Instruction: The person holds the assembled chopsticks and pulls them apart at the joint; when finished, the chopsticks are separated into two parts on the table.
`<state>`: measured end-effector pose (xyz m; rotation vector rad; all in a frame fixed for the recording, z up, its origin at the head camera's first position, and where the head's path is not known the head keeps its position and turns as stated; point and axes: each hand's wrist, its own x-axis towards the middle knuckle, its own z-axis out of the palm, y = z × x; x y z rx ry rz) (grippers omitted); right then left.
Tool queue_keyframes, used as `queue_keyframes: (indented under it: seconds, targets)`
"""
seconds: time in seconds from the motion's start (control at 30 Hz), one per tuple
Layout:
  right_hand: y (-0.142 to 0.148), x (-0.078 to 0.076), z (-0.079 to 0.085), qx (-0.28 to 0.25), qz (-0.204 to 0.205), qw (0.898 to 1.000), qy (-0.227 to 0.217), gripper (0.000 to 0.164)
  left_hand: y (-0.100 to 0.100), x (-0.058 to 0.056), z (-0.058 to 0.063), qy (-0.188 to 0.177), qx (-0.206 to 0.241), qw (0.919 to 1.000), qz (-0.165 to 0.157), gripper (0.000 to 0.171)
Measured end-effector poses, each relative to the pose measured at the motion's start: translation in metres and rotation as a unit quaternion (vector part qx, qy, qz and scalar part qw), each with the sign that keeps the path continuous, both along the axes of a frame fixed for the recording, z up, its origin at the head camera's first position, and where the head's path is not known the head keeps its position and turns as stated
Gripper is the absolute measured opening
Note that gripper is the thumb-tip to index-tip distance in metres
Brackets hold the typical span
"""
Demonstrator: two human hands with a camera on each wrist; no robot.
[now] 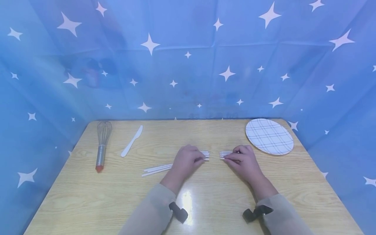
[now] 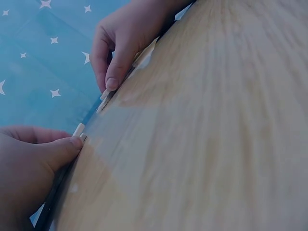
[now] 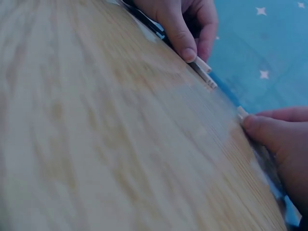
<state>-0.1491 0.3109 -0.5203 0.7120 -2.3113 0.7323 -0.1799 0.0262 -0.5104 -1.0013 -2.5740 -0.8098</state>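
Observation:
Low over the middle of the table my left hand [image 1: 186, 160] pinches several thin white sticks [image 1: 207, 155] between thumb and fingers; their ends stick out to the right. Facing it, my right hand [image 1: 245, 162] pinches another row of white sticks [image 1: 222, 155], whose ends point left. A small gap separates the two rows. In the left wrist view a white stick end [image 2: 79, 130] shows at the left thumb tip. The right wrist view shows a stick end [image 3: 242, 112] at the right thumb. Loose white sticks [image 1: 157, 169] lie left of my left hand, partly hidden by it.
A whisk [image 1: 101, 147] with a metal handle lies at the table's left, with a white plastic knife [image 1: 132, 141] beside it. At the back right is an oval white plate [image 1: 269, 136] with a line pattern. A blue star-printed cloth [image 1: 188, 81] borders the wooden table [image 1: 88, 202].

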Motion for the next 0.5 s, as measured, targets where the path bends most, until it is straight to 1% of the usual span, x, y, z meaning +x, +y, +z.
queue_keyframes:
  seconds: [0.23,0.37,0.5]
  targets:
    - [-0.0035,0.0021,0.0006,-0.004,-0.012,1.0,-0.011,0.019,0.0024,0.0004,0.0019,0.015,-0.017,0.9997,0.007,0.009]
    - [-0.0038,0.0021,0.0011,-0.007,-0.017,1.0,-0.017,0.019,0.0031,0.0006,0.0019,0.01,-0.022,0.9996,0.012,0.008]
    - [-0.0037,0.0005,0.0018,-0.008,-0.016,1.0,-0.015,0.019,0.0034,0.0014,0.002,0.003,-0.026,0.9995,0.017,0.009]
